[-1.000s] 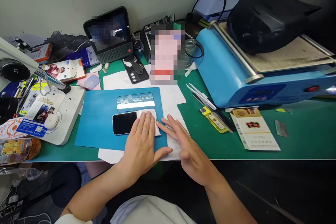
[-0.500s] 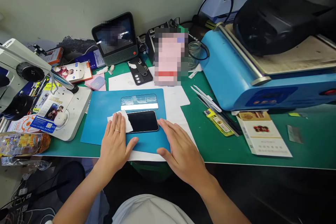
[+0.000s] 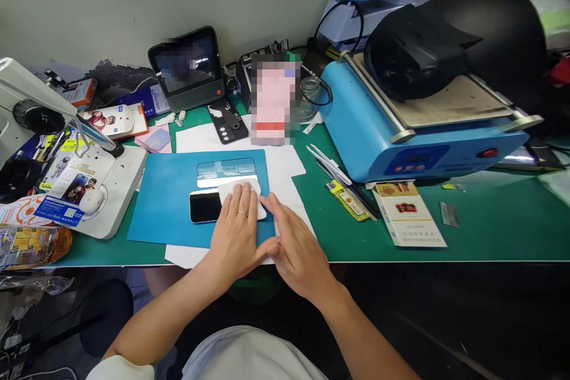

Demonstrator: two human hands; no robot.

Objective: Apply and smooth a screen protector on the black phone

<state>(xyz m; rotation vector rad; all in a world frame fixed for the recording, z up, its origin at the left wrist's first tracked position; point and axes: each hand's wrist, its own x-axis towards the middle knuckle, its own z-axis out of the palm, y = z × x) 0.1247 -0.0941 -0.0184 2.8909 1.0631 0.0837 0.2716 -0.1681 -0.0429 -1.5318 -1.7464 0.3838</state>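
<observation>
A smartphone (image 3: 205,206) with a dark screen lies face up on a blue mat (image 3: 160,202). My left hand (image 3: 238,231) rests flat over its right half, fingers stretched out, pressing a white wipe (image 3: 227,191) against the glass. Past the phone's right end, my right hand (image 3: 298,243) is held on edge, open with fingers straight, its thumb close to my left thumb. The phone's right end is hidden under the wipe and my fingers. Just behind the phone lies a clear screen protector (image 3: 222,170) with a white strip along its near side.
White tweezers and pens (image 3: 332,166) lie to the right, by a cigarette box (image 3: 409,214) and a blue heating machine (image 3: 356,119). A microscope stand (image 3: 120,190) occupies the left. A black phone back cover (image 3: 228,122) and a display device (image 3: 191,71) are behind.
My left hand has slid the wipe from the phone's left end to its right half. My right hand stays by the right end. The camera view has shifted slightly right.
</observation>
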